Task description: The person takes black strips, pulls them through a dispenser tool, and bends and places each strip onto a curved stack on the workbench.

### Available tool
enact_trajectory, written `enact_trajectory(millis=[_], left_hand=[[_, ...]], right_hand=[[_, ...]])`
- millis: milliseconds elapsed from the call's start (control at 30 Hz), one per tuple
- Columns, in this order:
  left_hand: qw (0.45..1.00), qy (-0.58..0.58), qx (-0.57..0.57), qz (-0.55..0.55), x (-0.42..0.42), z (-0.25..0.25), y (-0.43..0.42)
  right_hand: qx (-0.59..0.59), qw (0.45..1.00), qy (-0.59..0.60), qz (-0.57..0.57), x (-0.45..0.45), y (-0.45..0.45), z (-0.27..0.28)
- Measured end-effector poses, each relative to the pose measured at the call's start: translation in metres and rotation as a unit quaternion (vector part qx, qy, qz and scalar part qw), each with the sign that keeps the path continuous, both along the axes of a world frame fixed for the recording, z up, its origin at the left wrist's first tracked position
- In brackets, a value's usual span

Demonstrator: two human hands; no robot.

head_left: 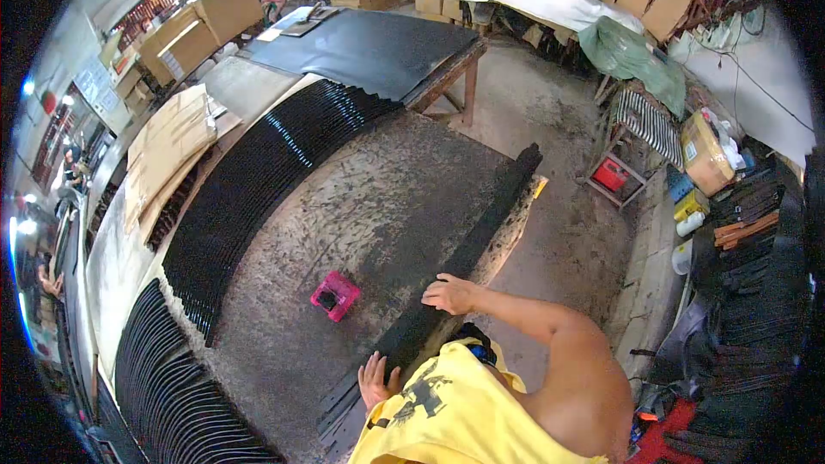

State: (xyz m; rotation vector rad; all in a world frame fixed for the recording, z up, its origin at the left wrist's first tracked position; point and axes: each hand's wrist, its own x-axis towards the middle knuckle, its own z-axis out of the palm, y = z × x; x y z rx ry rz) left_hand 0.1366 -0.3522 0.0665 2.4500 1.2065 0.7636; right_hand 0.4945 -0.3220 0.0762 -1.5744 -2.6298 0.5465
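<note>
A long bundle of black strips (490, 236) lies along the near edge of the worktable, running from the lower left up to the right. My left hand (374, 381) rests on the lower part of the bundle, its fingers spread and the thumb apart. Farther up, my right hand (451, 294) lies over the strips with its fingers pointing left across them. Neither hand is wrapped around a strip. A small pink tray (335, 296) with something dark in it sits on the table beyond my hands.
Rows of black strips (258, 172) lie fanned along the table's far side, with another stack (180, 387) at lower left. A dark-topped table (361, 43) stands beyond. At right are a stool (644, 129), a cardboard box (706, 155) and more black strips (756, 326). People are in the background.
</note>
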Motion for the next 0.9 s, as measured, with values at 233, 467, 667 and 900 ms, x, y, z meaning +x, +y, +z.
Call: enact_trajectory(millis=[233,467,667,900], left_hand=[[0.95,-0.068,-0.271,0.136,-0.044,0.016,0.042],[0.912,0.005,-0.401,0.092,-0.037,0.069,0.085],[0.923,-0.096,-0.372,-0.009,0.035,0.08,0.154],[0.918,0.129,-0.372,-0.04,0.031,0.096,0.279]], right_hand=[[0.073,0.997,-0.011,0.008,0.049,0.059,0.026],[0.177,0.98,-0.096,0.01,0.166,0.121,0.043],[0.048,0.984,-0.161,-0.063,0.174,0.181,0.061],[-0.024,0.975,0.212,0.067,-0.078,0.21,0.017]])
